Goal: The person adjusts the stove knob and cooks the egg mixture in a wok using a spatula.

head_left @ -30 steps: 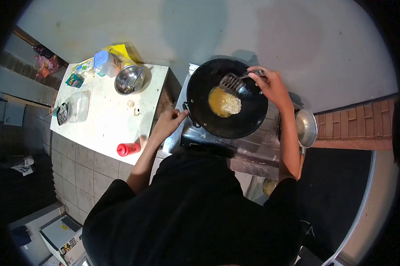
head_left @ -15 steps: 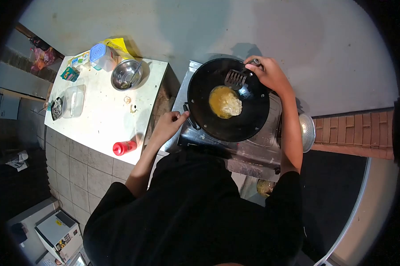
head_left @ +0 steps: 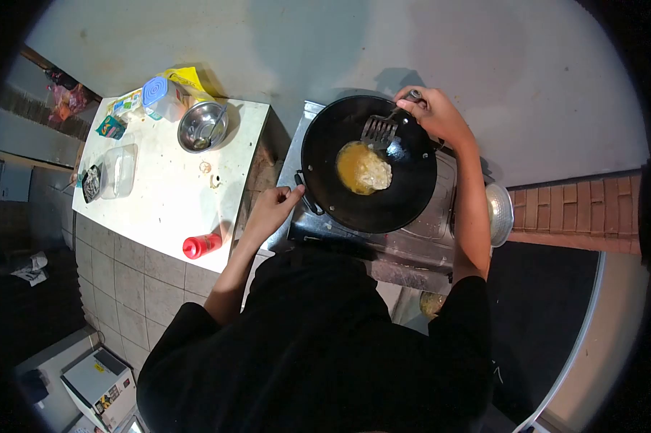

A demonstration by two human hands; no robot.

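A black wok (head_left: 347,209) sits on the metal stove (head_left: 419,252). Inside it lies an egg (head_left: 365,169), part runny yellow and part pale and set. My right hand (head_left: 437,115) is closed round the handle of a slotted spatula (head_left: 380,131), whose blade is in the wok at the egg's upper edge. At the wok's left side, my left hand (head_left: 273,211) pinches the wok handle (head_left: 307,193) between thumb and fingers.
On the white table (head_left: 166,209) at left are a steel bowl (head_left: 203,126) with a spoon, a blue-lidded container (head_left: 164,99), a clear tray (head_left: 118,172) and a red bottle (head_left: 202,246). A metal lid (head_left: 499,215) lies right of the stove.
The spatula blade has tilted and shifted slightly down towards the egg, with my right hand turning its handle more upright. My left hand stays at the wok handle.
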